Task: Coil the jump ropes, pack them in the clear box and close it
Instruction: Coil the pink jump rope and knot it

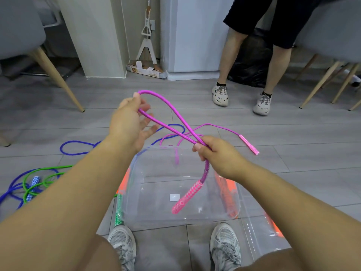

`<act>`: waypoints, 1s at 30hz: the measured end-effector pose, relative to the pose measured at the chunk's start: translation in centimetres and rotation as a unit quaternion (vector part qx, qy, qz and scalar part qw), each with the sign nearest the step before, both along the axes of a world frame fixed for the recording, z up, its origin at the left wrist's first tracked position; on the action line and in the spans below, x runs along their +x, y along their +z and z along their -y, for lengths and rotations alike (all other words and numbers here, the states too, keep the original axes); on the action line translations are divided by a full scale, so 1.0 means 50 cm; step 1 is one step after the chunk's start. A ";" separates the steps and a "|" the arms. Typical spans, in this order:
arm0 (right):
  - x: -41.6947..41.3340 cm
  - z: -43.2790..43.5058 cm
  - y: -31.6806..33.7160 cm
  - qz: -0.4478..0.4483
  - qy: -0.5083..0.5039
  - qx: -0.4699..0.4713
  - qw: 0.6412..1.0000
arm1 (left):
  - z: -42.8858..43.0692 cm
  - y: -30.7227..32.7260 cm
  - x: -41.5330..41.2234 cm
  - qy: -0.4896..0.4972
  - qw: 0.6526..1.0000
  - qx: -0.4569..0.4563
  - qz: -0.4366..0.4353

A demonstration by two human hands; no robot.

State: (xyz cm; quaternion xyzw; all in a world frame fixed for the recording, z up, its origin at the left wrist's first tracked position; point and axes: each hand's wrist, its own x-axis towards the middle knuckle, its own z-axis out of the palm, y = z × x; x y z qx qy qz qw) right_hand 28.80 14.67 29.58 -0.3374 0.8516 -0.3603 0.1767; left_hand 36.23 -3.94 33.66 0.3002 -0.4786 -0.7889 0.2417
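The purple jump rope (168, 127) looks light, limp and braided, so it will likely sag and twist; best held at each loop's bends. The left grip (129, 122) pinches the loop's top; the right grip (216, 153) is closed round the crossed strands above the clear box (156, 208). One pink patterned handle (185, 196) dangles over the box; the other handle (249, 144) lies on the floor
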 end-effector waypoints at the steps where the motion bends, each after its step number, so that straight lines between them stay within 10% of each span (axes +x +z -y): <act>1: 0.002 0.003 -0.004 0.018 -0.004 -0.016 1.000 | -0.004 -0.001 -0.001 -0.023 1.000 0.003 0.000; 9: 0.037 0.037 -0.023 0.120 0.028 -0.051 0.991 | -0.043 -0.010 -0.005 -0.180 0.969 0.123 -0.119; 30: -0.036 -0.081 -0.040 0.042 0.001 0.092 0.995 | 0.010 -0.034 -0.012 -0.094 0.989 0.055 -0.101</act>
